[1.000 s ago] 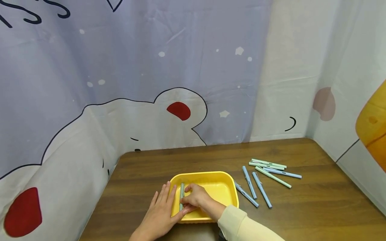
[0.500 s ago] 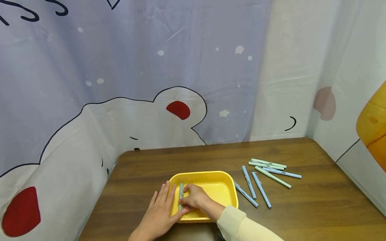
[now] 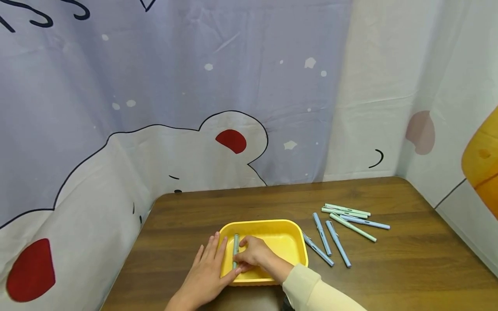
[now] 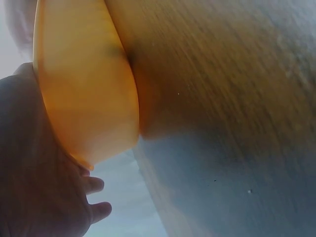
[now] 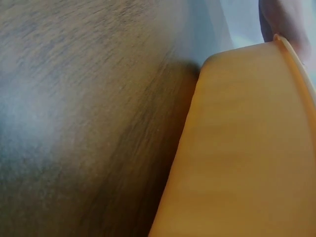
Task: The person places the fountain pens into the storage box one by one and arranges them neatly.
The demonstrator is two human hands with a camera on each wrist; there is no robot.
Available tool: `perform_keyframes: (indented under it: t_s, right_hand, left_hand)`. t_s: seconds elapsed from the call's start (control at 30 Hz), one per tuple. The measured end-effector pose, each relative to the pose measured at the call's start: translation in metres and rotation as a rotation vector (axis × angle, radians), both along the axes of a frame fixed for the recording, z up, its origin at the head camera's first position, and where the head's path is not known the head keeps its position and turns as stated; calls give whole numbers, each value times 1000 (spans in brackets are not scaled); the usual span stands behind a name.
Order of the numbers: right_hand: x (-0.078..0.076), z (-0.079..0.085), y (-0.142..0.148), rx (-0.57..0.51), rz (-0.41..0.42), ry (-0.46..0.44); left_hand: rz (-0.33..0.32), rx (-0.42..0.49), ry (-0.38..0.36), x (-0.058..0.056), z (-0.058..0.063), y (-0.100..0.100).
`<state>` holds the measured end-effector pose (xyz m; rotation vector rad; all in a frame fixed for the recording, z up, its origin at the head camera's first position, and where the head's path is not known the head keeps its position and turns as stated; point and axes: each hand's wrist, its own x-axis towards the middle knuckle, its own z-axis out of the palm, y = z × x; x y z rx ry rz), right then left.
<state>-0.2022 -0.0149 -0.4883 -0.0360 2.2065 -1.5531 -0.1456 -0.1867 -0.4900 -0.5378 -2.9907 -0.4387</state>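
A yellow tray (image 3: 272,283) stands near the front of the table. Inside it, along its left side, a pale green pen (image 3: 236,242) lies lengthwise. My right hand (image 3: 254,254) reaches into the tray and pinches this pen between thumb and fingers; its lower part is partly covered by the hands. Over the tray's left rim rests my left hand (image 3: 208,272), its fingers straight and its thumb near the right fingertips. In the left wrist view the left hand (image 4: 42,168) lies against the tray's outer wall (image 4: 89,89). The right wrist view shows mostly the tray wall (image 5: 242,138).
To the right of the tray lie blue pens, one (image 3: 338,244) beside another (image 3: 322,234), and a third (image 3: 318,250) against the tray's edge. Farther back right is a loose pile of green pens (image 3: 352,226) with a blue pen (image 3: 367,222). A printed curtain (image 3: 233,86) hangs behind the wooden table (image 3: 186,216).
Almost nothing differs. Both hands keep their places at the tray and the pen stays at its left side; the whole view shifts slightly.
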Motion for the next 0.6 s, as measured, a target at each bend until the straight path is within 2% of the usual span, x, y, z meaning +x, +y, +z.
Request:
perform_keyframes:
  t_s: [0.6]
  right_hand:
    - [4,3,12,-37,57,-46]
  left_hand:
    - [-1,-5,-4,0,1,0]
